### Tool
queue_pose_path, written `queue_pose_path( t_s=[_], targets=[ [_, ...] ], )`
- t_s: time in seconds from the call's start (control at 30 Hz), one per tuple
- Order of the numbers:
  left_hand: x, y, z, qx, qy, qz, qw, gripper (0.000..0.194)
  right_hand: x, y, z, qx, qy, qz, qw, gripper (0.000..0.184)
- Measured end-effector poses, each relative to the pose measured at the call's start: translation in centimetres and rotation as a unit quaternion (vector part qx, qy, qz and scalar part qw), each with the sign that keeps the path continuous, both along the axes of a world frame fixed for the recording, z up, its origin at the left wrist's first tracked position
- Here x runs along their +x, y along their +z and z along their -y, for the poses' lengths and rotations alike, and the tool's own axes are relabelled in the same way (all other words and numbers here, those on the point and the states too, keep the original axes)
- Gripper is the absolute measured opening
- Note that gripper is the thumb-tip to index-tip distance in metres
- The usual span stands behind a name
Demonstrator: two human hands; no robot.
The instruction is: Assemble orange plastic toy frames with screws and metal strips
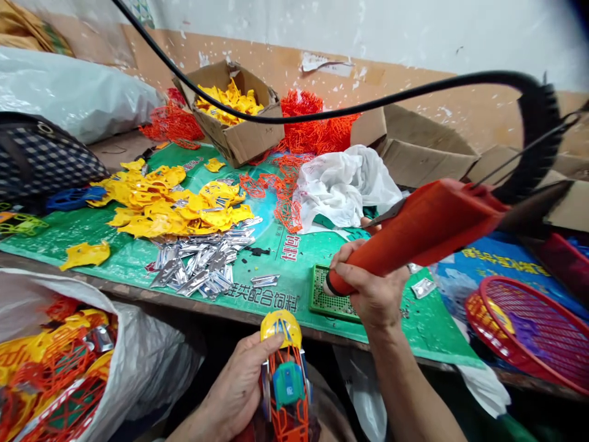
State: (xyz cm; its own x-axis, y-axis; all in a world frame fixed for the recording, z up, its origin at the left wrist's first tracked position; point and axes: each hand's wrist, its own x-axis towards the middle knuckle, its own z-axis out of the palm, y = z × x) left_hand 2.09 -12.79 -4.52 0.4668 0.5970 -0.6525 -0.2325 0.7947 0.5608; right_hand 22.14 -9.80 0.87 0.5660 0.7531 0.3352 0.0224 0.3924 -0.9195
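My left hand [239, 387] grips a half-built toy car [284, 380] below the table edge; the car has a yellow front, an orange lattice frame and a teal block inside. My right hand [370, 288] is wrapped around the tip of an orange powered screwdriver [426, 227], whose black cable [322, 113] loops up across the view. The tool's tip sits over a small green screw tray [324, 301] on the green mat.
On the green mat [69, 236] lie yellow shells [165, 202], silver parts [202, 264] and orange lattice pieces [280, 184]. A cardboard box [239, 132] of yellow shells stands behind. A white bag [343, 181], a red basket [534, 331] and a bag of finished cars [59, 368] surround me.
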Motion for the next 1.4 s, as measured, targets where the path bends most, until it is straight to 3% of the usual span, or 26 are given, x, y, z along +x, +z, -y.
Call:
queue_pose_path(
  t_s=[0.43,1.03,1.2,1.4],
  targets=[
    [0.5,0.0,-0.2,0.024,-0.046,-0.015,0.999,0.036,-0.4,-1.0,0.2,-0.017,0.011,-0.02,1.0,0.011],
    [0.6,0.1,-0.1,0.026,-0.039,-0.036,0.998,0.039,-0.5,-1.5,0.0,-0.031,-0.004,0.017,0.999,0.011],
    [0.6,-0.2,-0.1,0.026,-0.038,-0.016,0.999,0.036,-0.3,-0.1,0.1,-0.014,0.005,-0.016,1.0,0.012],
    [0.7,-0.2,-0.2,0.019,-0.019,-0.028,0.999,0.038,-1.6,2.7,2.6,0.006,0.125,-0.112,0.986,0.035]
  ],
)
